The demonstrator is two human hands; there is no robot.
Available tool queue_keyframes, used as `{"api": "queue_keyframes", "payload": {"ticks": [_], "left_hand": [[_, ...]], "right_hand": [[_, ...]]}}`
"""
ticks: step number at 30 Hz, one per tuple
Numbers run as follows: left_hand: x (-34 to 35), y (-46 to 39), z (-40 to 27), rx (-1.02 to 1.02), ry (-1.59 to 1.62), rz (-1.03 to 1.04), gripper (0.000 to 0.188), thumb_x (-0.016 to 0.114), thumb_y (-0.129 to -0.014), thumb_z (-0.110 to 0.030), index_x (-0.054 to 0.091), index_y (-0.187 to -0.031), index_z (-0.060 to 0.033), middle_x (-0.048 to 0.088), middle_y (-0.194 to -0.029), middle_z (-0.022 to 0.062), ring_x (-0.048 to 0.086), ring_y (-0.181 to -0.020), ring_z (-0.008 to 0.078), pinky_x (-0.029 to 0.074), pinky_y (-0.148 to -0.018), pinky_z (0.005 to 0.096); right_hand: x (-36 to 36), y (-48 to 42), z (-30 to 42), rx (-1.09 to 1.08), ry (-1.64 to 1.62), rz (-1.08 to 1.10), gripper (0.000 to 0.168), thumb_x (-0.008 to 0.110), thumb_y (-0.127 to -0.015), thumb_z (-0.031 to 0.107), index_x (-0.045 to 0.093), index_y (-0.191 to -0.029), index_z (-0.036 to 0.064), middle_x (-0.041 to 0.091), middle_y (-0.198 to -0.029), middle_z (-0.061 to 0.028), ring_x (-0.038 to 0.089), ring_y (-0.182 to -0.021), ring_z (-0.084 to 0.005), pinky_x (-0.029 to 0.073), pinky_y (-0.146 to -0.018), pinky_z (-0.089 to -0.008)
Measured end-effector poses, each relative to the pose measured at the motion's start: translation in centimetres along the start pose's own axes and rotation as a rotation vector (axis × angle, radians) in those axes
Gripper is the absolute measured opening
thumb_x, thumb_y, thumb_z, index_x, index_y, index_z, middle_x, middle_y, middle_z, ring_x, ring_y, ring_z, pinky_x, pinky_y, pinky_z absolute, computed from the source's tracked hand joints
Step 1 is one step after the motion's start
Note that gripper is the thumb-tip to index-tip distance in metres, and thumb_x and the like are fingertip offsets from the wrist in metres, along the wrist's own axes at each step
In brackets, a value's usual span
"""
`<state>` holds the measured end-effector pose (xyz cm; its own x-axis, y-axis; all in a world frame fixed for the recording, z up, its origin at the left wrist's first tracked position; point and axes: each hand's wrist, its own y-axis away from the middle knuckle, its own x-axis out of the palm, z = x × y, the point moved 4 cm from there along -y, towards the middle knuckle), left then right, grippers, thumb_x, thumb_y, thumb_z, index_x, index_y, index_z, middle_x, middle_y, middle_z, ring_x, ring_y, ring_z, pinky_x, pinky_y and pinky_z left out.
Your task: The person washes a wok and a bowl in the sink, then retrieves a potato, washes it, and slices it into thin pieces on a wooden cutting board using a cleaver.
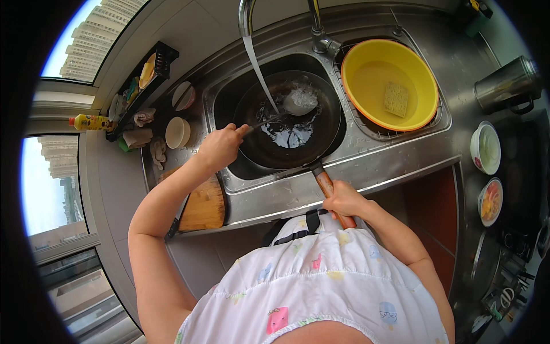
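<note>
A dark wok [296,157] rests in the left basin of a stainless steel sink [266,193], with water pooled inside. From the curved faucet [245,21] a stream of water [260,73] runs down into it. My left hand [223,146] grips the handle of a metal ladle [296,103], whose bowl lies in the wok with bubbling water on it. Around the wok's wooden handle [324,182], over the sink's front edge, my right hand [346,200] is closed.
Right of the wok, a yellow basin [365,99] holds water and a sponge [395,99] on a wire rack. A wooden cutting board [204,206] and a knife [174,225] lie at left. Bowls [485,148] and a metal pitcher [507,86] stand at right.
</note>
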<state>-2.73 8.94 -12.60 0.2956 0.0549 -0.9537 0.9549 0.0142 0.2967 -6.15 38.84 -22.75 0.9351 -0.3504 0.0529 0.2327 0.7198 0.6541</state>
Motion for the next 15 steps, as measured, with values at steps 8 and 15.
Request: {"api": "queue_keyframes", "payload": {"ticks": [8, 15], "left_hand": [[-9.1, -1.0, 0.4, -0.232, 0.514, 0.652, 0.032, 0.061, -0.089, -0.01, 0.068, -0.12, -0.0084, 0.061, -0.068, 0.0025, 0.052, -0.052, 0.0075, 0.042, -0.045, 0.023], [-12.4, -1.4, -2.1, -0.054, -0.477, 0.443, 0.015, 0.063, -0.071, -0.004, 0.074, -0.082, -0.0033, 0.069, -0.079, 0.0167, 0.068, -0.075, 0.0337, 0.054, -0.066, 0.04]], "right_hand": [[0.6, -0.4, -0.9, -0.037, 0.022, -0.041, 0.023, 0.062, -0.075, 0.004, 0.047, -0.085, -0.01, 0.06, -0.062, -0.0148, 0.062, -0.047, -0.0204, 0.049, -0.043, -0.0346], [-0.3, -0.3, -0.4, 0.029, -0.023, -0.03, 0.021, 0.062, -0.074, 0.003, 0.047, -0.084, -0.009, 0.058, -0.062, -0.0121, 0.06, -0.046, -0.0192, 0.049, -0.042, -0.0335]]}}
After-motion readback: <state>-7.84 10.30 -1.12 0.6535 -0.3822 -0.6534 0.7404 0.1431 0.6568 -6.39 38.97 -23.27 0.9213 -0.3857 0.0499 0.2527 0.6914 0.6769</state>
